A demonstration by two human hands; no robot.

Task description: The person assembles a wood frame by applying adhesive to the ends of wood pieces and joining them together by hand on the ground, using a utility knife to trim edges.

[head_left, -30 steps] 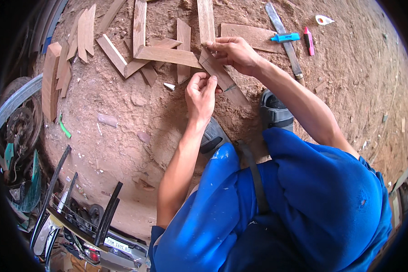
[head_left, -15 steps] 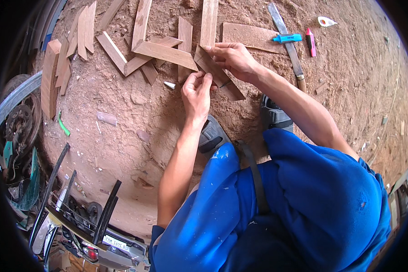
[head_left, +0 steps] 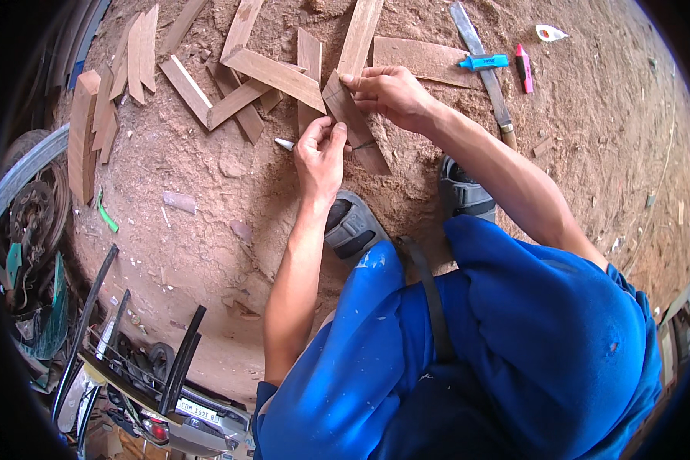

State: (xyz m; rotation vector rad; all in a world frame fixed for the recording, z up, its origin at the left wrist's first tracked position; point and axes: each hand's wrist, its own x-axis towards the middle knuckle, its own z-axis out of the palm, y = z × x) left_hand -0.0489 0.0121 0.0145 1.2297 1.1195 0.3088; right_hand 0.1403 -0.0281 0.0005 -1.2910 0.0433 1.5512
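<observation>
My left hand [head_left: 320,162] is closed in a pinch at the left edge of a short dark wooden piece [head_left: 355,123] with slanted ends. At that piece's upper end, my right hand [head_left: 395,98] grips it with thumb and fingers, near the foot of a long wooden strip [head_left: 360,34]. Close to my left fingertips lies the end of another wooden strip [head_left: 276,77], part of a zigzag of angled pieces. Dark lines cross the held piece. Just left of my left hand a small white pointed cap or nozzle [head_left: 284,144] lies on the ground.
A long knife [head_left: 492,92] lies to the right, with a blue highlighter [head_left: 484,62] across its blade. Beside it are a pink highlighter [head_left: 524,69] and a small white bottle [head_left: 550,33]. Cut wooden pieces [head_left: 84,138] stand at the left. A motorcycle [head_left: 195,422] is at lower left.
The dark piece has shifted left and turned steeper, with both hands moving along. The long strip above now leans, and the zigzag pieces have moved slightly left.
</observation>
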